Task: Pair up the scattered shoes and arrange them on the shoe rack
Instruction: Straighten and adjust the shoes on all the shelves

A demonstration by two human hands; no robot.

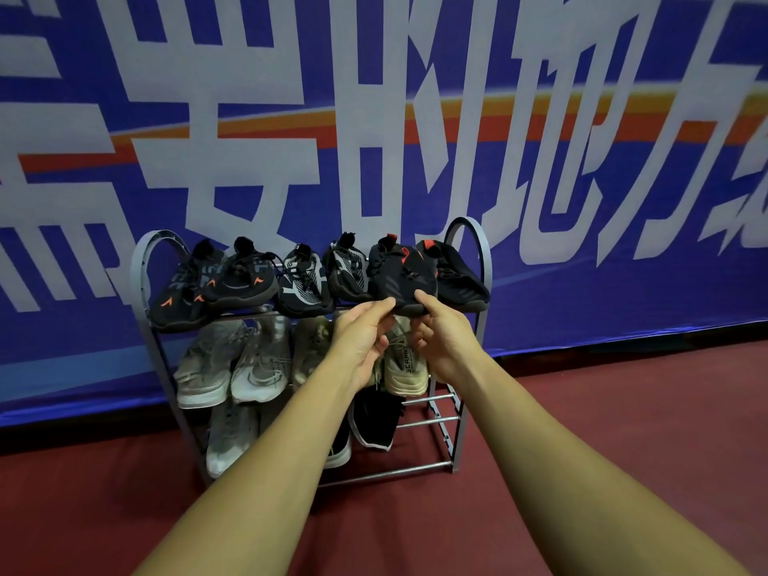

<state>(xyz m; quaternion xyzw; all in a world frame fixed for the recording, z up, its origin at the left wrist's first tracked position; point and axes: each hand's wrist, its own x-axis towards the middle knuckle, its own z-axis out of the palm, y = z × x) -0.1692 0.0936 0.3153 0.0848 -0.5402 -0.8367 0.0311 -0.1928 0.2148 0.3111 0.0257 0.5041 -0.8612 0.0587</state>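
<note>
A grey three-tier shoe rack (143,293) stands against the wall. Its top tier holds a black pair with orange marks (208,284), a black-and-white knit pair (316,280) and a black pair with red tabs. Both my hands touch the toe of the left shoe of that red-tabbed pair (401,276): my left hand (365,338) at its left edge, my right hand (444,338) at its right edge. Its mate (457,276) rests beside it at the right end. The middle tier has grey-white sneakers (232,363) and beige ones (405,367).
The bottom tier carries a pale grey shoe (230,434) and black shoes with white soles (376,421); its right part shows bare bars. Dark red floor (582,409) surrounds the rack. A blue banner with large white characters (374,118) covers the wall behind.
</note>
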